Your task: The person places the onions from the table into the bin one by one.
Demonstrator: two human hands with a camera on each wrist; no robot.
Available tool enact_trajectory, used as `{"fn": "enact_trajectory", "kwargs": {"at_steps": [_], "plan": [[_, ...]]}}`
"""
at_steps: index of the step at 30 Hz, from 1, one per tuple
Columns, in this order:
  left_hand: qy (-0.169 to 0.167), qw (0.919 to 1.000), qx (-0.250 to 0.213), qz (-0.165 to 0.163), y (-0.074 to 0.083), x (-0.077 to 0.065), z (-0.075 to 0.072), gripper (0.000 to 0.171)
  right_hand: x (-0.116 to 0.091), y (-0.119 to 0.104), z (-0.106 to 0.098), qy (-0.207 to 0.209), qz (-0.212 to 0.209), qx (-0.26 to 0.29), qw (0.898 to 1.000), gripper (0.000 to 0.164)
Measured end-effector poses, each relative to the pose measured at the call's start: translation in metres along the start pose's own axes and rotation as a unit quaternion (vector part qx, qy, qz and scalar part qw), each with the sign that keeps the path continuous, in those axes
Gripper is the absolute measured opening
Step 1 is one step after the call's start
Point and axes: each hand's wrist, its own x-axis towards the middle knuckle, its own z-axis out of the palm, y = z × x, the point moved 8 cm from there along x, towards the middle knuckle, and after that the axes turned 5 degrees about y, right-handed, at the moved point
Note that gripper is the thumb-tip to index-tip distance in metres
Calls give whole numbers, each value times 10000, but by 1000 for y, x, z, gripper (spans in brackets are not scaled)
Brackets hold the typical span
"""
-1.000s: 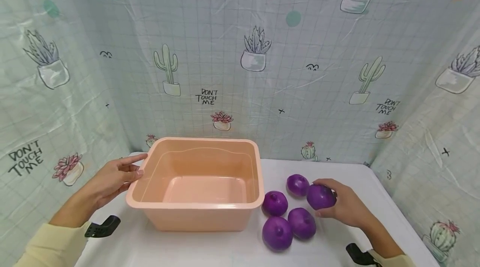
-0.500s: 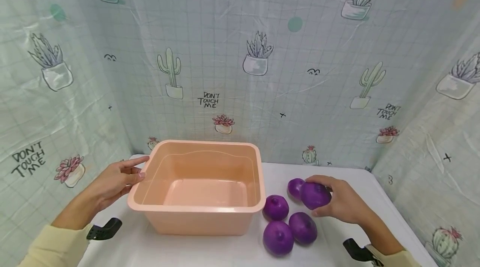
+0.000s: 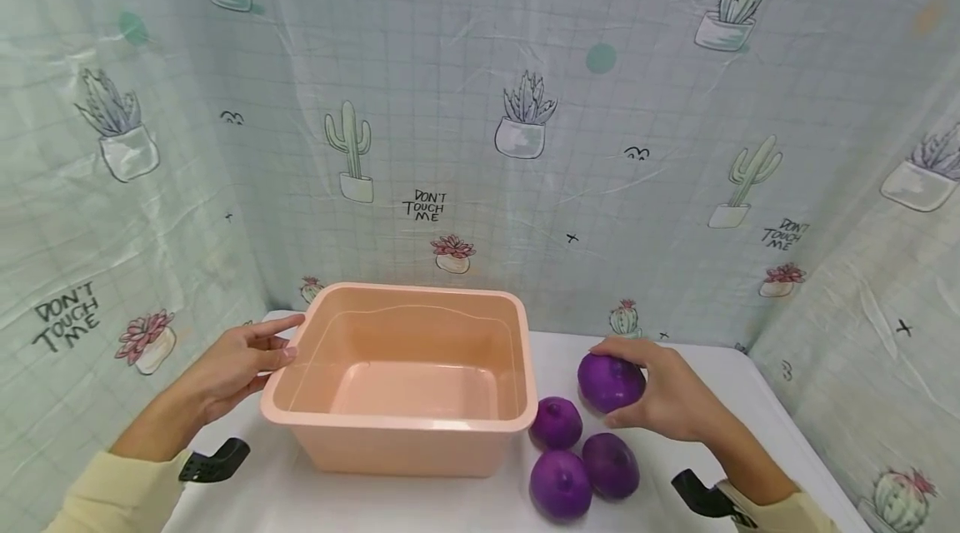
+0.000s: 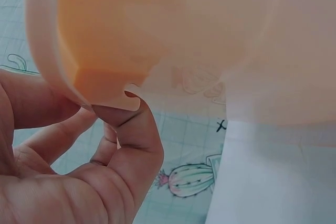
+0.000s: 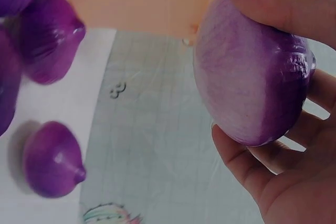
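Observation:
At the left end of a peach plastic basin (image 3: 401,454), my left hand (image 3: 234,368) pinches the rim. In the left wrist view the thumb and a bent finger (image 4: 139,135) meet at the basin's lip. My right hand (image 3: 667,393) holds a purple onion (image 3: 609,383) between thumb and fingers, to the right of the basin. The right wrist view shows this onion (image 5: 252,72) raised off the table. Three more onions, including a front one (image 3: 561,485), sit together by the basin's right side. Another onion (image 5: 53,160) appears in the right wrist view; the held one hides it from the head view.
A white table (image 3: 420,508) lies under everything. Cactus-print cloth (image 3: 480,58) hangs behind and along both sides, close to the table's back edge. The basin's inside floor (image 3: 416,387) is bare.
My right hand has moved left with the onion, which now covers the onion behind it. My left hand stays on the basin rim. The head view has shifted slightly.

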Motion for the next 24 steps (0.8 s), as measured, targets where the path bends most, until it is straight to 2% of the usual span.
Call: {"fn": "enact_trajectory", "kwargs": {"at_steps": [6, 11, 16, 24], "plan": [[7, 10000, -38, 3, 1, -1, 2, 72, 7, -18, 1, -6, -78, -114, 9999, 78], [101, 9999, -11, 7, 1, -1, 2, 71, 16, -34, 1, 58, -415, -226, 9989, 79], [226, 9997, 97, 2, 2, -2, 0, 69, 26, -48, 5, 23, -654, -88, 9978, 80], [226, 9997, 54, 25, 2, -3, 0, 68, 42, -66, 14, -48, -960, -203, 9952, 80]]}}
